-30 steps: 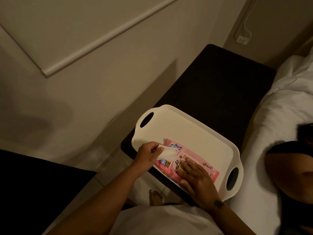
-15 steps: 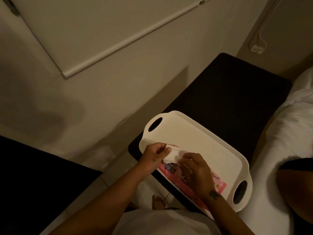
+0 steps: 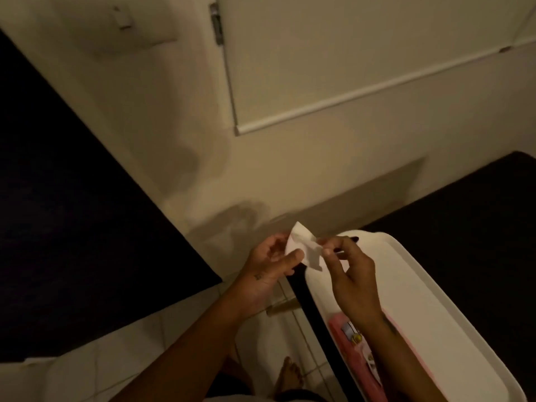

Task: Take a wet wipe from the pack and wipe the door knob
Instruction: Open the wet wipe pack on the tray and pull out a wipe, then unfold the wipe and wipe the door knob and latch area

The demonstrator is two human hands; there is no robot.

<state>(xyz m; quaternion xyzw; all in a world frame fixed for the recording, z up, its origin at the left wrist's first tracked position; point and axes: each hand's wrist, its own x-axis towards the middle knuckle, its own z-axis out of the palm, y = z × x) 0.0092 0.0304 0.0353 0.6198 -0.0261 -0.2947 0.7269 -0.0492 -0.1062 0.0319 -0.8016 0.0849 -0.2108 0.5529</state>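
A small white wet wipe [image 3: 304, 248] is held up between both hands, above the left end of the white tray [image 3: 429, 309]. My left hand [image 3: 269, 268] pinches its left edge between thumb and fingers. My right hand [image 3: 348, 271] pinches its right edge. The pink wipe pack [image 3: 352, 343] lies on the tray under my right forearm, partly hidden. No door knob is in view; a pale door [image 3: 362, 53] with a hinge [image 3: 216, 23] fills the upper right.
The tray rests on a dark table [image 3: 464, 213] at the right. A dark surface [image 3: 72, 213] fills the left side. Pale floor tiles [image 3: 130, 343] and my bare foot [image 3: 287, 372] show below. A wall switch [image 3: 123, 18] sits at the upper left.
The wipe has come out of the pack and risen above the tray's left end. My right hand left the pack and took the wipe's right edge. The view swung left.
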